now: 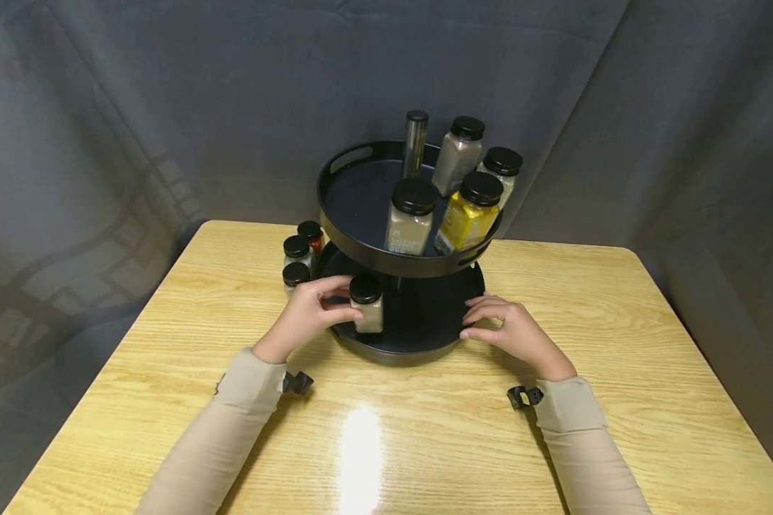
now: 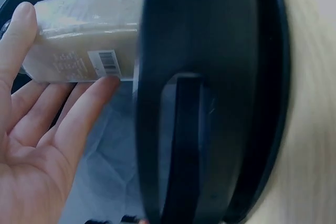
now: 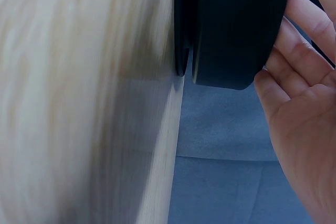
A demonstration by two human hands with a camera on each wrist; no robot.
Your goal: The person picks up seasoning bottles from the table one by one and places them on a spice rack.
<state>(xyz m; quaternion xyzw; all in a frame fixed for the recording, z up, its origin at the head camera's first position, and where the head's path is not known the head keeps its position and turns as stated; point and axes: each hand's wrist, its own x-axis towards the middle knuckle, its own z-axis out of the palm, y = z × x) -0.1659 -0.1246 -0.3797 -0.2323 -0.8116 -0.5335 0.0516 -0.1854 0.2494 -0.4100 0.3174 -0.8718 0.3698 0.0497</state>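
Note:
My left hand (image 1: 312, 311) grips a clear spice jar (image 1: 369, 317) with a black lid and pale beige powder, thumb on one side and fingers on the other. It is upright over the front left of the lower tier (image 1: 419, 315) of a black two-tier turntable. In the left wrist view the tier's rim (image 2: 210, 24) hides the jar's base, so I cannot tell whether it rests there. My right hand (image 1: 512, 329) touches the rim at the right with its fingertips. The right wrist view shows relaxed fingers (image 3: 294, 40) against the rim's edge (image 3: 236, 35).
On the upper tier (image 1: 367, 193) stand several black-lidded jars, among them a yellow one (image 1: 467, 218) and a beige one (image 1: 409, 225), around a metal post (image 1: 415, 143). Three more jars (image 1: 298, 250) stand on the wooden table (image 1: 232, 307) left of the turntable. A grey curtain (image 1: 232, 107) hangs behind.

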